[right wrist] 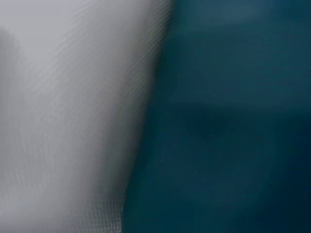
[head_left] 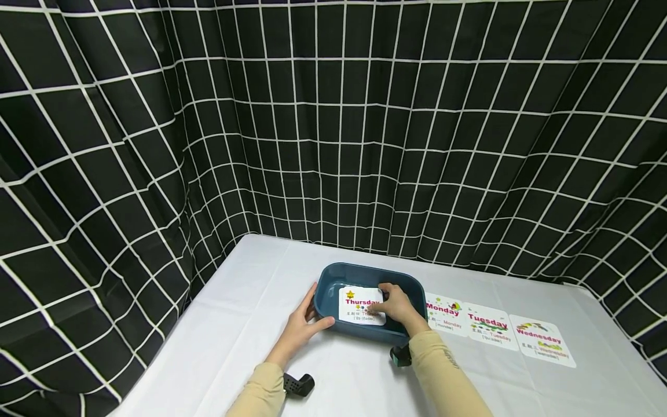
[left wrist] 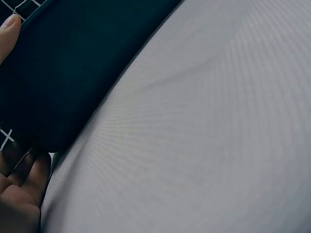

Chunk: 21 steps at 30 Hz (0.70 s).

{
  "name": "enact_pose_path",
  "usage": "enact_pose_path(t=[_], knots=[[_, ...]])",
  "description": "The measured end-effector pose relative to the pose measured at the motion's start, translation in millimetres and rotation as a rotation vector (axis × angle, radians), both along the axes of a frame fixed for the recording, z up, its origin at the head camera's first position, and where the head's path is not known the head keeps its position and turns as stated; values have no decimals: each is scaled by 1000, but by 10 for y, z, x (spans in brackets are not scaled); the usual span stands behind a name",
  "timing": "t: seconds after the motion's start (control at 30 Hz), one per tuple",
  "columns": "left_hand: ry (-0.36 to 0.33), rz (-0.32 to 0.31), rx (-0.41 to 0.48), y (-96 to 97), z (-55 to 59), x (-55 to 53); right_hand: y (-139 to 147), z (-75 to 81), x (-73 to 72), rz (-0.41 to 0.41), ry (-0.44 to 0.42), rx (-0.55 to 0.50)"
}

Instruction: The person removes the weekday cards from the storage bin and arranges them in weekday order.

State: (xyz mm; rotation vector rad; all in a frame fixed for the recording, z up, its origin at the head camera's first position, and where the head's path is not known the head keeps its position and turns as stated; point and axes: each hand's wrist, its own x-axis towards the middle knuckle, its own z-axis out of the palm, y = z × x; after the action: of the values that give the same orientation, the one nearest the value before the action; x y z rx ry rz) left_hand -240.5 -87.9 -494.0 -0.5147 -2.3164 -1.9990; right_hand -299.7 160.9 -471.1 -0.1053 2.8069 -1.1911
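A dark blue plastic bin (head_left: 359, 330) sits on the table, filling much of the right wrist view too. At its left end my left hand (head_left: 301, 326) grips it, thumb (left wrist: 8, 34) up at the near rim and fingers round the side. My right hand (head_left: 398, 305) reaches over the near right rim into the bin and holds the right edge of a white "Thursday" card (head_left: 356, 313). That card faces up, with a gold star in its corner; my fingers cover part of its print. The right hand is outside the right wrist view.
Right of the bin, a "Monday" card (head_left: 447, 315), a "Tuesday" card (head_left: 491, 327) and a "Wednesday" card (head_left: 542, 340) lie in a slanting row on the white tablecloth (head_left: 260, 272). The bin partly covers Monday's left edge. A black curtain with white grid lines (head_left: 333, 127) hangs behind the table.
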Motion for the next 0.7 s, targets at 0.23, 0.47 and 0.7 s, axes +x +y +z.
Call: enact_pose_path(t=[0.23,0.47,0.7], knots=[[-8,-3,-7,-7,3,10,-3,-12,12,67,6,89],[-13,3,-11,-10,14,10,-13,23,47,96,-29,120],[-9,-3,-15,-3,6,4,-1,24,71,101,-11,138]])
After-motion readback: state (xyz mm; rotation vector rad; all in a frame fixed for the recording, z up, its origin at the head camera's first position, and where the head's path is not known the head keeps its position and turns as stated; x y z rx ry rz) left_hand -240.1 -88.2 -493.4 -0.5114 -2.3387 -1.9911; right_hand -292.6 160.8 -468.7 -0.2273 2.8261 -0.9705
